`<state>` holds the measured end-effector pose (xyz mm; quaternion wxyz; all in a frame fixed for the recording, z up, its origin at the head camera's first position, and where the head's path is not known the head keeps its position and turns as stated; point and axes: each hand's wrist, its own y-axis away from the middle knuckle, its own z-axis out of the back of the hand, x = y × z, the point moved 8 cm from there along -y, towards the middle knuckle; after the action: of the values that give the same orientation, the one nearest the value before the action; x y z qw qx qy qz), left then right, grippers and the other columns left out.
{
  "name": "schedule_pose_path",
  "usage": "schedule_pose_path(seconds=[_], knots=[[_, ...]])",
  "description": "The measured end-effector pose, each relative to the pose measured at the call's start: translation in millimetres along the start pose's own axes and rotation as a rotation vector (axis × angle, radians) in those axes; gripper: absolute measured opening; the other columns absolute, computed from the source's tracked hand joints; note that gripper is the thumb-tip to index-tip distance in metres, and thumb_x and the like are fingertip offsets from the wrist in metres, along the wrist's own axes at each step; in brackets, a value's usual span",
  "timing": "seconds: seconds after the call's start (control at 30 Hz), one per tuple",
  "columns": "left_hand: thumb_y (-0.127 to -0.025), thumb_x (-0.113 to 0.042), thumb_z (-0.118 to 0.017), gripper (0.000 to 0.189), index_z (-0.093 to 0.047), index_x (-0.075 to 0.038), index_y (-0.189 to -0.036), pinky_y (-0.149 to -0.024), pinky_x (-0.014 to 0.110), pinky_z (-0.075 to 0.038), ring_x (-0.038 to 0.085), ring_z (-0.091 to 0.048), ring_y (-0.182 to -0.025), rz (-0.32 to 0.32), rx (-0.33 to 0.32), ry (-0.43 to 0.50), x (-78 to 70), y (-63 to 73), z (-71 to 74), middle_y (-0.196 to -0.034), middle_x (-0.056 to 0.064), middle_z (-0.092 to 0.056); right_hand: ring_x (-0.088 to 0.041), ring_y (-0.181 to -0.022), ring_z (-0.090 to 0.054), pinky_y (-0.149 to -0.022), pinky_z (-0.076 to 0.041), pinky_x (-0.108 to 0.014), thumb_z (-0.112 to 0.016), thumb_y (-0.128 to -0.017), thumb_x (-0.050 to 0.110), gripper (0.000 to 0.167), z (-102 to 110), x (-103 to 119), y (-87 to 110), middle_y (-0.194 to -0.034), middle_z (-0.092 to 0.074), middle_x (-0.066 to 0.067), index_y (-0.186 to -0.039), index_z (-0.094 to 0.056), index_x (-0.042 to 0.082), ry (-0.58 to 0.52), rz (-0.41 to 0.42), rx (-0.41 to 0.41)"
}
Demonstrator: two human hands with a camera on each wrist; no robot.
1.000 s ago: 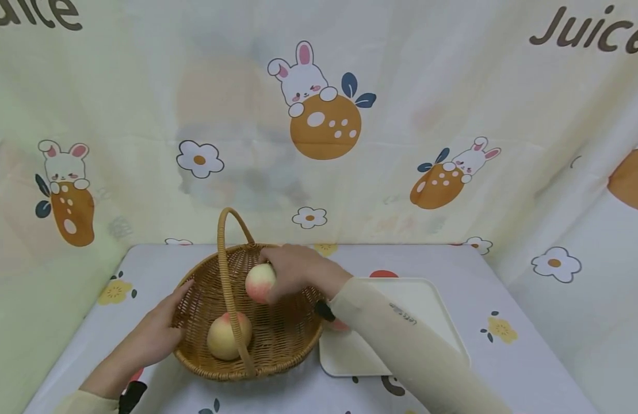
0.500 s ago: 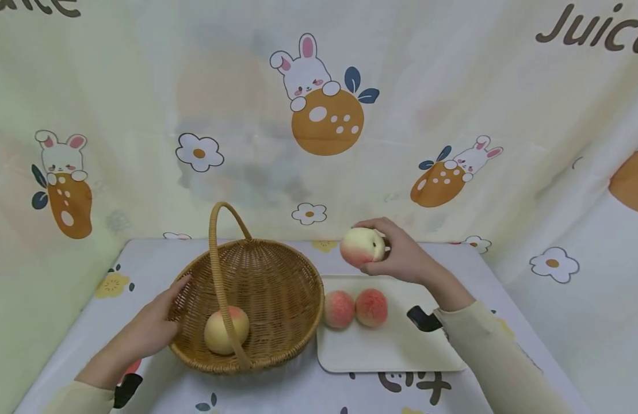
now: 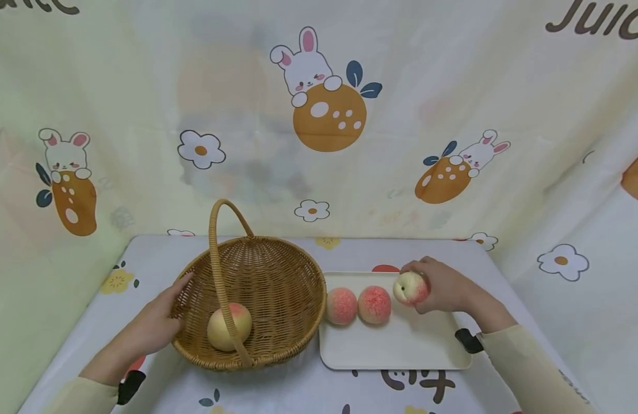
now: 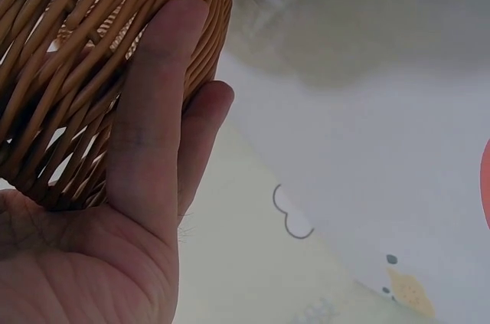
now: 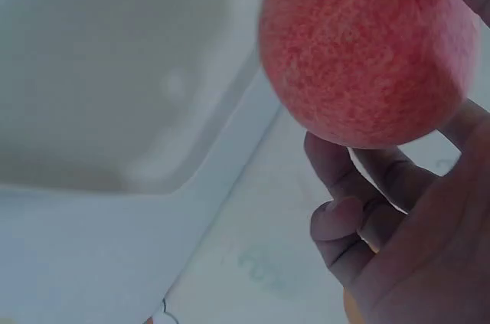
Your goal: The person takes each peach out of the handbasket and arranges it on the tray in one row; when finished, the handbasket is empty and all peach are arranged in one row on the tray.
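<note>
My right hand [image 3: 445, 287] grips a pale yellow and pink peach [image 3: 411, 288] over the right back part of a white tray [image 3: 396, 353]. In the right wrist view the peach [image 5: 367, 56] shows its red side, between the thumb and the fingers. Two pink-red peaches, one [image 3: 342, 306] by the tray's left edge and another [image 3: 374, 305] beside it, lie on the tray. My left hand [image 3: 155, 322] rests against the left side of a wicker basket [image 3: 285, 287], its fingers [image 4: 149, 117] straight along the weave. A yellowish peach [image 3: 221, 329] lies inside, partly behind the handle.
The basket's tall handle [image 3: 215, 247] arches over its left part. A patterned white tablecloth [image 3: 277, 391] covers the table. Printed curtains [image 3: 236, 86] enclose the back and sides. The tray stands close to the basket's right rim.
My right hand has lifted a peach out of the basket and carried it right, then down toward the tray. My left hand has stayed at the basket.
</note>
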<state>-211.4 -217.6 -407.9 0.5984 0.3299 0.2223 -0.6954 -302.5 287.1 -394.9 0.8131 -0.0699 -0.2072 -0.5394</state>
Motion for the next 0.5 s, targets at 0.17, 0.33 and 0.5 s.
schedule_pose_path(seconds=[0.17,0.33,0.5], knots=[[-0.077,0.014,-0.049,0.09,-0.013,0.004,-0.16,-0.106,0.073,-0.026,0.06,-0.021,-0.14,0.018,0.006,0.001,3.2,-0.8,-1.2,-0.156,0.04,-0.02,-0.024,-0.094,-0.053,-0.075,-0.052,-0.044,-0.092,-0.057,0.02,0.07,-16,-9,2.8,-0.107,-0.056,-0.004,-0.122,-0.068,0.021,0.177,-0.048,0.067],[-0.077,0.015,-0.048,0.091,-0.013,0.004,-0.16,-0.104,0.073,-0.028,0.061,-0.022,-0.14,0.026,-0.001,0.0,2.5,-0.1,-1.5,-0.155,0.041,-0.02,-0.026,-0.096,-0.054,-0.076,-0.053,-0.045,-0.094,-0.055,0.017,0.075,-29,-10,2.8,-0.11,-0.053,-0.006,-0.126,-0.067,0.019,0.213,-0.069,0.085],[-0.078,0.014,-0.049,0.09,-0.011,0.003,-0.16,-0.104,0.074,-0.027,0.061,-0.02,-0.14,0.038,0.006,0.003,1.9,0.1,-1.4,-0.156,0.041,-0.018,-0.028,-0.103,-0.058,-0.085,-0.053,-0.049,-0.092,-0.059,0.01,0.081,-35,-6,0.5,-0.126,-0.054,-0.011,-0.134,-0.061,0.013,0.122,-0.04,0.081]])
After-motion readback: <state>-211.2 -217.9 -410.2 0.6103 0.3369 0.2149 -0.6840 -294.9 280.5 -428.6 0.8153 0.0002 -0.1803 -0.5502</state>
